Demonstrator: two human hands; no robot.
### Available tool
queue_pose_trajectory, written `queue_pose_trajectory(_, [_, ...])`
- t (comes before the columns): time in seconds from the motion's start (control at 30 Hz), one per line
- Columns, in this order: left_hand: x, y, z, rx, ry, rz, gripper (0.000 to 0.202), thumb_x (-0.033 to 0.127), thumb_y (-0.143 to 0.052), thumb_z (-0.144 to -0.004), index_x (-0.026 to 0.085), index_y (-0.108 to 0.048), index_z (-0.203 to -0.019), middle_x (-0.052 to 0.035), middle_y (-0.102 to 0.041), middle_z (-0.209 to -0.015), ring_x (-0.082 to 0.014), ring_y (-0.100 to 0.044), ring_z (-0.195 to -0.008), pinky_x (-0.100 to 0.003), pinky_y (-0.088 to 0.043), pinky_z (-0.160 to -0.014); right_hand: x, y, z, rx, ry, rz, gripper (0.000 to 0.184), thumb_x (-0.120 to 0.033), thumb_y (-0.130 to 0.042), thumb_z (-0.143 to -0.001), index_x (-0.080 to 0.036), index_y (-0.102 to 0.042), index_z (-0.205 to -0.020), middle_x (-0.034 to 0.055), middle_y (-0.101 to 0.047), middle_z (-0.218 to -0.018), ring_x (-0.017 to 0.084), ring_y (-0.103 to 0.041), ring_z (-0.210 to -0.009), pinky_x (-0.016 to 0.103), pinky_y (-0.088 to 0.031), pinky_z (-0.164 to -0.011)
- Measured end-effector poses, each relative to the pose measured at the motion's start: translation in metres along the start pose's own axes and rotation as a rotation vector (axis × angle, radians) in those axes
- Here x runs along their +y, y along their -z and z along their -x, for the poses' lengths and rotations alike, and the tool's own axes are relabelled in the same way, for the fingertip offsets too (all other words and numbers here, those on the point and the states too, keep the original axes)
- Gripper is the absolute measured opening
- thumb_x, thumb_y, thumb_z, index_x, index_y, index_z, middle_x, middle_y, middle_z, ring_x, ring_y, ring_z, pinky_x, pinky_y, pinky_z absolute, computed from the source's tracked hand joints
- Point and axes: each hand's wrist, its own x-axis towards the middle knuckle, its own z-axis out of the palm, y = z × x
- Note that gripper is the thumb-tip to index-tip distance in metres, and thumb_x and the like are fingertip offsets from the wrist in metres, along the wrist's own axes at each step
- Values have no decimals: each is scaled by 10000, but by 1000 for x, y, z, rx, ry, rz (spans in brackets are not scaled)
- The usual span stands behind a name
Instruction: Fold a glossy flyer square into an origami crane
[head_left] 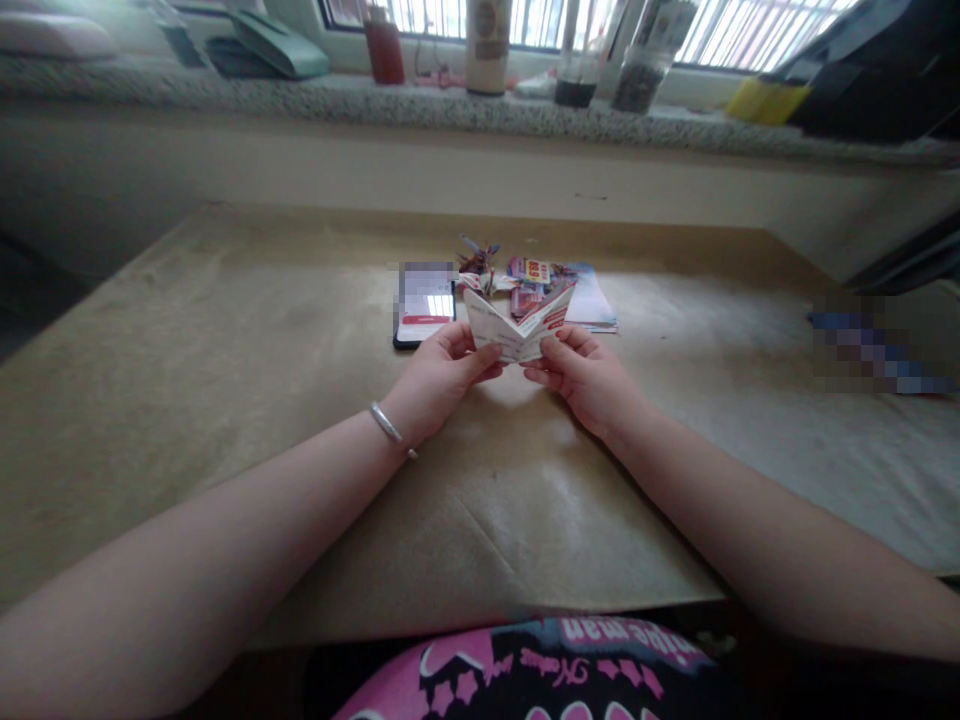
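Between my two hands is a piece of folded printed paper (495, 332), white with red print on its right part and bent into a V. My left hand (450, 372) pinches its left side, thumb in front. The right side is gripped by my right hand (581, 372), also with the thumb on the near face. A phone (424, 305) with a lit screen lies just beyond my left hand. Behind the paper sit a small folded-paper piece with dark pointed parts (478, 260) and colourful printed sheets (536, 270), partly hidden by the paper.
The table (337, 520) has a tan cover. A blurred blue and reddish item (877, 350) lies at its right side. Along the granite windowsill (315, 95) stand a red bottle (385, 45), a cream bottle (488, 45), a jar with dark contents (645, 75) and a yellow object (765, 100).
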Motion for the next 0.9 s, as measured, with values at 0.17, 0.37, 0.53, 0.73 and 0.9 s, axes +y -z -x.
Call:
queue_pose_trajectory(0.17, [1, 0, 0, 13, -17, -101, 353, 416, -791, -679, 146, -605, -809, 1, -661, -773, -80, -588, -666, -212, -505, -690, -1, -3, 1, -11, -11, 26, 419, -484, -830, -559, -217, -563, -742, -42, -686, -748, 92, -653, -679, 198, -537, -612])
queue_pose_trajectory(0.37, [-1, 0, -1, 18, -12, -62, 424, 456, -799, -656, 157, -602, -882, -14, -675, -863, -90, -602, -683, -258, -512, -727, -1, -2, 0, -59, -12, 61, 407, -482, -810, -585, -226, -599, -820, -13, -707, -842, 111, -655, -723, 219, -532, -618])
queue_pose_trajectory(0.53, [1, -1, 1, 3, 10, -98, 419, 414, -815, -639, 149, -605, -888, -19, -681, -853, -107, -619, -716, -277, -510, -753, 0, -3, 0, -86, 20, 100, 417, -481, -792, -600, -237, -578, -862, -29, -692, -798, 108, -647, -702, 238, -541, -646])
queue_pose_trajectory(0.73, [4, -4, 1, -14, 2, -103, 370, 348, -784, -668, 149, -605, -923, -23, -684, -847, -103, -611, -682, -256, -498, -691, -1, -5, 1, -79, 27, 158, 385, -482, -765, -626, -219, -584, -841, -15, -689, -778, 99, -631, -676, 183, -462, -525])
queue_pose_trajectory(0.9, [1, -4, -1, -26, -32, -134, 334, 298, -761, -688, 150, -585, -930, -26, -679, -859, -108, -608, -701, -252, -486, -685, 1, -7, -1, -69, 41, 195, 353, -439, -756, -640, -220, -573, -848, -21, -681, -763, 104, -617, -656, 198, -437, -516])
